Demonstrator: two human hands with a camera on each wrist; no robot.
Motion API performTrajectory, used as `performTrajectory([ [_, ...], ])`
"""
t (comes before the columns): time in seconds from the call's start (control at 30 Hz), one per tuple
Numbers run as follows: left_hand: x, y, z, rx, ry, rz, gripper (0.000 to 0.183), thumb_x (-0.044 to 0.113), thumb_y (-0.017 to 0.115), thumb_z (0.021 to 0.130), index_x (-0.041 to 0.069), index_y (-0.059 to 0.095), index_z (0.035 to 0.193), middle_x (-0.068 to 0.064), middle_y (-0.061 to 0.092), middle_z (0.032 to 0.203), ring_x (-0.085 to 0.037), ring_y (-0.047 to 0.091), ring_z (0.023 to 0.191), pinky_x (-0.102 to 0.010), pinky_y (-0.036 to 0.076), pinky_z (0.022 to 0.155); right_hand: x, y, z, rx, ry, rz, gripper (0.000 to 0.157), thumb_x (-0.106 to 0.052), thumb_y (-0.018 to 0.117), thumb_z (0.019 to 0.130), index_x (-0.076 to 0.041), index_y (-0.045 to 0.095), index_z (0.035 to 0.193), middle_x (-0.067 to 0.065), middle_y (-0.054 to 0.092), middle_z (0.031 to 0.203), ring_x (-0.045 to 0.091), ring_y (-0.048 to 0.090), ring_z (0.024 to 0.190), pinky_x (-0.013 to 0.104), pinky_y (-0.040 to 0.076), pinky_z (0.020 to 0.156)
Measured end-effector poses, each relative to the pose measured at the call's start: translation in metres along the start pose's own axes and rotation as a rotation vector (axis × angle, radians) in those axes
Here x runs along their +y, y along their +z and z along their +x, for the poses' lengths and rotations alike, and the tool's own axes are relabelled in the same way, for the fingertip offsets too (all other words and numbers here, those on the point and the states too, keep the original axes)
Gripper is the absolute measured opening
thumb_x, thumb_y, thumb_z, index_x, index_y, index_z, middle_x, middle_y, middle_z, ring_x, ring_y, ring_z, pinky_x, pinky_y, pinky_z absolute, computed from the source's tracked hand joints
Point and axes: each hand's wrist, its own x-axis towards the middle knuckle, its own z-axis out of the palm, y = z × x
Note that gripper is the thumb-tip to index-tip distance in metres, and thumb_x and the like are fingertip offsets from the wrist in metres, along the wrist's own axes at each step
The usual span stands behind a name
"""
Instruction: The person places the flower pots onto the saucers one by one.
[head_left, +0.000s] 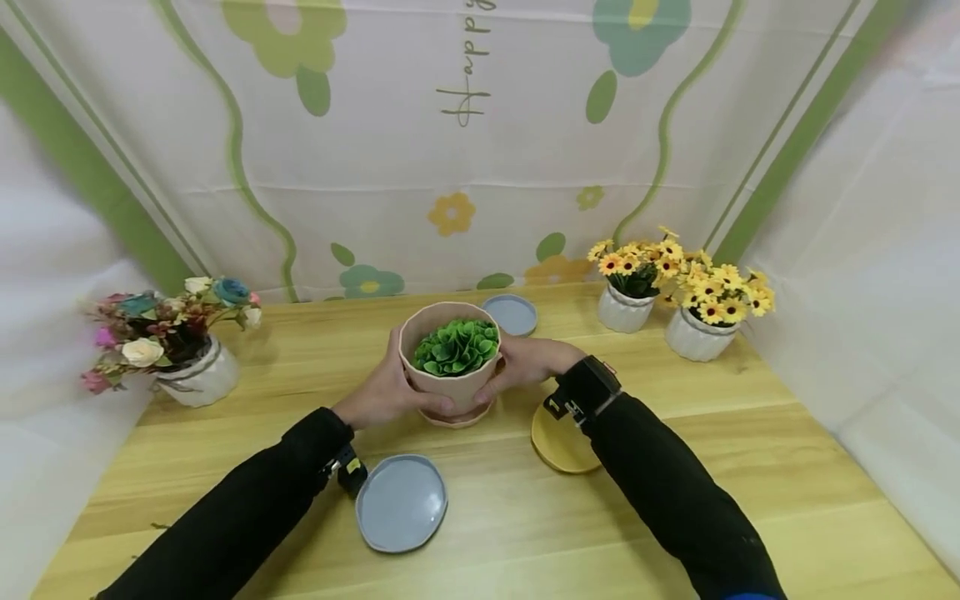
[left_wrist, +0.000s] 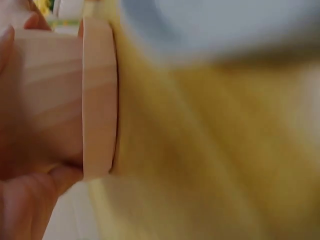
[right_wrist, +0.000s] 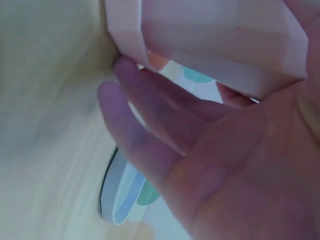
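Note:
A pale pink flowerpot (head_left: 450,387) with a green leafy plant (head_left: 457,347) in it stands upright in the middle of the wooden table. Under the pot is a matching pink saucer (head_left: 459,422), seen from the side in the left wrist view (left_wrist: 100,100). My left hand (head_left: 392,390) grips the pot from the left, thumb at the front. From the right, my right hand (head_left: 528,360) holds it with the thumb in front and the fingers toward the far side. In the right wrist view, some fingers (right_wrist: 145,110) extend past the pot (right_wrist: 220,47) near the saucer.
Grey-blue plates lie in front (head_left: 402,503) and behind (head_left: 510,314). A yellow plate (head_left: 562,446) is partly beneath my right wrist. White pots with yellow flowers (head_left: 699,336) stand at the back right; mixed flowers in a tilted-looking white pot (head_left: 202,377) at the left.

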Motion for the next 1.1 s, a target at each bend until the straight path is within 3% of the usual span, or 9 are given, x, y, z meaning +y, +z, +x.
performTrajectory([
  [0.23, -0.006, -0.026, 0.015, 0.003, -0.03, -0.003, 0.112, 0.007, 0.083, 0.07, 0.017, 0.002, 0.147, -0.003, 0.02, 0.145, -0.022, 0.036, 0.128, -0.038, 0.035, 0.101, 0.005, -0.013, 0.029, -0.008, 0.073, 0.048, 0.105, -0.027, 0.083, 0.073, -0.026, 0.008, 0.147, -0.003, 0.029, 0.14, 0.015, 0.036, 0.124, 0.03, 0.037, 0.098],
  [0.43, -0.012, -0.044, 0.023, 0.036, -0.004, 0.032, 0.111, 0.008, 0.083, 0.07, 0.014, 0.004, 0.147, -0.005, 0.021, 0.145, -0.021, 0.032, 0.13, -0.038, 0.032, 0.103, 0.003, -0.021, 0.051, -0.026, 0.052, 0.042, 0.099, -0.024, 0.081, 0.075, -0.024, 0.014, 0.148, -0.005, 0.033, 0.14, 0.012, 0.035, 0.126, 0.024, 0.032, 0.101],
  [0.57, -0.017, -0.054, 0.028, 0.062, -0.027, 0.051, 0.11, 0.011, 0.082, 0.072, 0.015, 0.002, 0.147, -0.005, 0.023, 0.144, -0.02, 0.032, 0.13, -0.035, 0.032, 0.103, 0.002, -0.024, 0.063, -0.01, 0.039, 0.095, 0.092, -0.016, 0.081, 0.075, -0.022, 0.022, 0.147, -0.005, 0.037, 0.139, 0.011, 0.037, 0.125, 0.025, 0.032, 0.101],
  [0.7, -0.022, -0.062, 0.036, 0.088, -0.035, 0.065, 0.11, 0.012, 0.082, 0.073, 0.015, 0.001, 0.147, -0.006, 0.024, 0.144, -0.02, 0.033, 0.13, -0.033, 0.034, 0.102, 0.006, -0.026, 0.073, 0.016, 0.083, 0.199, 0.091, -0.01, 0.08, 0.076, -0.021, 0.024, 0.146, -0.001, 0.04, 0.137, 0.017, 0.041, 0.123, 0.029, 0.035, 0.1],
  [0.77, -0.024, -0.065, 0.041, 0.107, -0.035, 0.067, 0.111, 0.012, 0.083, 0.073, 0.015, 0.001, 0.147, -0.008, 0.024, 0.144, -0.021, 0.033, 0.13, -0.033, 0.034, 0.102, 0.01, -0.027, 0.078, 0.04, 0.124, 0.196, 0.089, -0.013, 0.08, 0.076, -0.022, 0.025, 0.146, 0.0, 0.043, 0.135, 0.019, 0.043, 0.121, 0.03, 0.035, 0.1],
  [1.1, -0.031, -0.092, 0.061, 0.214, -0.092, 0.11, 0.111, 0.016, 0.083, 0.072, 0.014, 0.001, 0.147, -0.011, 0.019, 0.147, -0.025, 0.028, 0.132, -0.036, 0.028, 0.105, 0.017, -0.024, 0.105, 0.171, 0.226, 0.047, 0.098, -0.032, 0.071, 0.086, -0.028, -0.001, 0.152, 0.005, 0.032, 0.146, 0.023, 0.038, 0.128, 0.026, 0.034, 0.1],
])
